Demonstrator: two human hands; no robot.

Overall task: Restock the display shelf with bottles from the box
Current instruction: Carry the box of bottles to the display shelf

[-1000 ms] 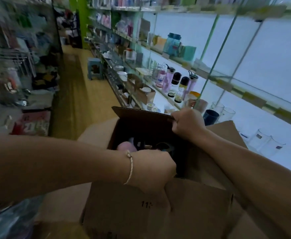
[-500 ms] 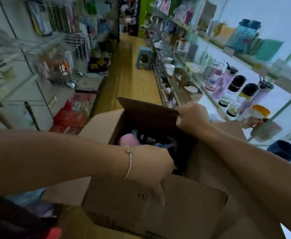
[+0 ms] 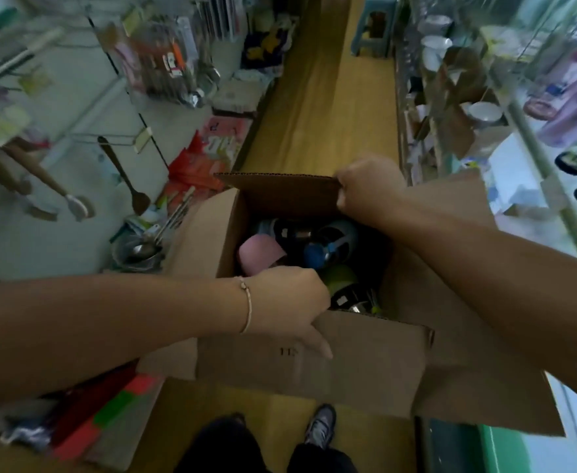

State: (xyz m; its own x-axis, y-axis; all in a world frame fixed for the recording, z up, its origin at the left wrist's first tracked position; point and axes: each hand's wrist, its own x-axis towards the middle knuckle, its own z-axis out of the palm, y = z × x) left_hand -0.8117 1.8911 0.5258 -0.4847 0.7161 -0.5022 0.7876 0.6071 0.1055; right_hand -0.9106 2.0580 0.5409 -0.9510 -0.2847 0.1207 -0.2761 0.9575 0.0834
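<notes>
An open cardboard box [image 3: 365,363] hangs in front of me above the aisle floor. My left hand [image 3: 290,302] grips its near flap, thumb outside on the cardboard. My right hand [image 3: 365,189] grips the far flap's right end. Inside lie several bottles: a pink one [image 3: 259,250], a blue-lidded one [image 3: 324,254], a green-topped one [image 3: 340,278] and dark ones. The display shelf [image 3: 533,155] runs along the right, with purple bottles [image 3: 574,97] standing on it, blurred.
A wooden aisle floor [image 3: 318,107] runs ahead with a blue stool [image 3: 374,25] at its far end. On the left, a wall rack with hanging utensils [image 3: 123,175] and a metal pot [image 3: 137,254]. Red and green packs [image 3: 109,404] lie low left. My shoes [image 3: 321,425] show below.
My view has swung left and downward, away from the right shelf to the aisle and floor. Both hands keep their grip on the box flaps; the box contents show more.
</notes>
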